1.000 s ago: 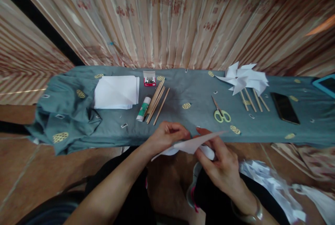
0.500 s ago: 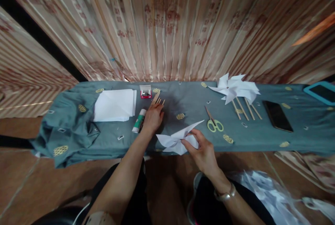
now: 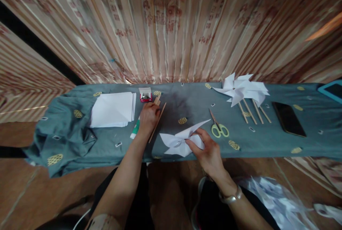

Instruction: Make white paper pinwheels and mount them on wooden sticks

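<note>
My right hand (image 3: 208, 149) pinches a folded white paper pinwheel (image 3: 179, 141) and holds it down on the teal cloth (image 3: 256, 141) near the front edge. My left hand (image 3: 148, 117) reaches forward and lies on a bundle of thin wooden sticks (image 3: 158, 113); its fingers curl over them, though I cannot tell how many it grips. A glue stick (image 3: 135, 132) lies just left of that wrist, partly hidden. A small red box of pins (image 3: 145, 96) stands open just beyond the fingers.
A stack of white paper (image 3: 112, 109) lies at the left. Green-handled scissors (image 3: 217, 126) lie right of the pinwheel. Finished pinwheels on sticks (image 3: 244, 91), a black phone (image 3: 289, 118) and a blue-edged tablet (image 3: 331, 89) lie at the right. A curtain hangs behind.
My left hand let go of the paper and reached forward to the sticks, then a little farther. My right hand brought the pinwheel down onto the cloth.
</note>
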`<state>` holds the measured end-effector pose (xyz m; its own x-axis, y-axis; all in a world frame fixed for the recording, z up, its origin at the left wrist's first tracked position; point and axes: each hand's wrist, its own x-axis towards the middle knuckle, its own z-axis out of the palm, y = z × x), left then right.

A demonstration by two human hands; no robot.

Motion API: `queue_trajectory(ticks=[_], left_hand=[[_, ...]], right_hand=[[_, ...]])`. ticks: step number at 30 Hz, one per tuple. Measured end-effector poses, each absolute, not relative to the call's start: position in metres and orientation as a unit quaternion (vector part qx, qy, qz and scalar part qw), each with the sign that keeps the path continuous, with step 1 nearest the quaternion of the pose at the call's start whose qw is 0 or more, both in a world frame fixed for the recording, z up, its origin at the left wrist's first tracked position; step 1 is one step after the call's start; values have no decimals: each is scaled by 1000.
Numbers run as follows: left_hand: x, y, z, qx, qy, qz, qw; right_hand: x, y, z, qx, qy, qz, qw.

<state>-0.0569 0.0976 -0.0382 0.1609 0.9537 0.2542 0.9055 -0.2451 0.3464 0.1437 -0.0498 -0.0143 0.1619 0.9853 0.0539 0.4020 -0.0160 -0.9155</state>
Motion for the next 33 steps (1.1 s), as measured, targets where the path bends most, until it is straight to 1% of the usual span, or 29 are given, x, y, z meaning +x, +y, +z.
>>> queue_trajectory(ticks=[4, 15, 24, 29, 33], left_hand=[[-59, 97, -36, 757, 620, 201, 48], [-55, 96, -31, 739, 643, 180, 93], [-52, 96, -32, 735, 649, 172, 91], [-49, 94, -36, 724, 647, 225, 83], [-48, 89, -26, 692, 617, 347, 142]], right_hand=[[143, -46, -13, -623, -551, 342, 438], [138, -43, -9, -625, -554, 334, 438], [138, -49, -5, -619, -567, 314, 443], [138, -54, -2, -617, -574, 287, 456], [140, -59, 2, -620, -582, 256, 459]])
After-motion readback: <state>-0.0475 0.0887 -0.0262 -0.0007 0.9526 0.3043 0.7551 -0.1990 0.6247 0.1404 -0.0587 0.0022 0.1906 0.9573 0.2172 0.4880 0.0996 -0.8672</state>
